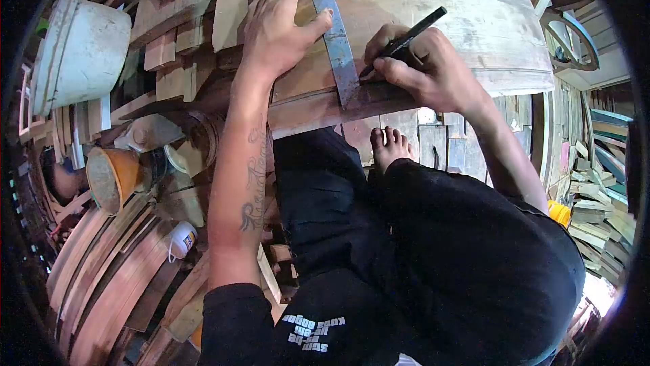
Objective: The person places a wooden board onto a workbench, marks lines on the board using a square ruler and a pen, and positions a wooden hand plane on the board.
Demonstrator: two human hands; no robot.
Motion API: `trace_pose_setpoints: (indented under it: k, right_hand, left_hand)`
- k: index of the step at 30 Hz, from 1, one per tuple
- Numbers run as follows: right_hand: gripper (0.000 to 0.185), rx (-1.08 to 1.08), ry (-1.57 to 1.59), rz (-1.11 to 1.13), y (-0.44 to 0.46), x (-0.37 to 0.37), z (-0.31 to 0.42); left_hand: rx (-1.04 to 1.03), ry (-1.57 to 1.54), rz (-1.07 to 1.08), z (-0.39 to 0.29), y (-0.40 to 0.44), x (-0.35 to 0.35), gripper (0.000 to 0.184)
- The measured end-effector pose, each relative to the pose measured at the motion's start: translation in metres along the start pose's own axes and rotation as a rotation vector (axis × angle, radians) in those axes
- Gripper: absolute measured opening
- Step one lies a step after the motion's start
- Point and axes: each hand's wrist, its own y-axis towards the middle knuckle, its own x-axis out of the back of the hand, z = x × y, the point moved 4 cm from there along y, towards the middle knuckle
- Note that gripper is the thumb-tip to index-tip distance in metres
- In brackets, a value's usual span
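A flat metal ruler (333, 41), possibly the blade of a square, lies across a wide wooden board (440, 7), its lower end by the board's near edge. My left hand (281, 24), with a ring on one finger, rests on top with fingers and thumb spread. Its thumb and forefinger touch the ruler; what lies under the palm is hidden. My right hand (426, 61) is closed around a black marker (409, 37). The marker's tip is down at the wood, close to the ruler's right edge near its lower end.
A white bucket (91, 54) and an orange container (112, 180) stand at left among stacked timber. A small white tub (181, 241) sits on curved planks (122, 285). Wood offcuts (596, 217) are piled at right. My bare foot (393, 149) shows below the board.
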Motion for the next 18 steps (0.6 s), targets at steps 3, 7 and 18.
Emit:
trace_pose_setpoints:
  k: [3,7,18]
  right_hand:
    - [0.027,-0.027,0.073,-0.057,0.001,-0.001,0.001]
    - [0.026,-0.13,0.023,-0.052,0.0,0.0,-0.011]
    - [0.023,0.05,-0.002,0.044,0.002,0.004,0.014]
  left_hand:
    - [0.018,0.011,0.009,0.001,0.0,0.0,0.05]
    - [0.002,0.029,-0.013,0.0,-0.001,0.0,0.049]
    - [-0.009,0.012,-0.008,0.001,0.0,0.0,0.045]
